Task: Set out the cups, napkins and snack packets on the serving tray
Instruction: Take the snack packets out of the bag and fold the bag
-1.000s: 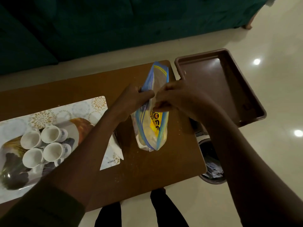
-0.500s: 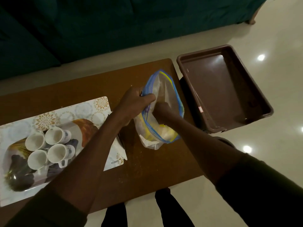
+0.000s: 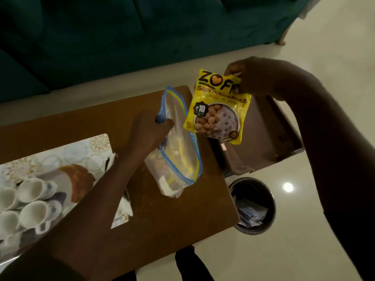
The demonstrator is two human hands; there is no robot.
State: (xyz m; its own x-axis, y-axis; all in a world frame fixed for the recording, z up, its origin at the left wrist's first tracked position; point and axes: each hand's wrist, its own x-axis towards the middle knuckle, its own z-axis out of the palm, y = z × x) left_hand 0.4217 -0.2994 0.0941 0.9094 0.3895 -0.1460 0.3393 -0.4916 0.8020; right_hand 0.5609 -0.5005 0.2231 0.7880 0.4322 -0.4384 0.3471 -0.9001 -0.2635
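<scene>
**Yellow packet up over the tray**

The right hand (image 3: 256, 76) pinches the top corner of a yellow snack packet (image 3: 218, 110), which hangs in the air above the near edge of the brown serving tray (image 3: 284, 136) (the tray sits just off the table's right end). The left hand (image 3: 150, 130) grips the blue rim of a clear zip bag (image 3: 178, 155) standing on the wooden table (image 3: 162, 220), more yellow showing inside. White cups (image 3: 30, 201) cluster on a patterned mat (image 3: 67, 151) at far left. A dark bin (image 3: 252, 205) stands on the floor beside the table.
</scene>
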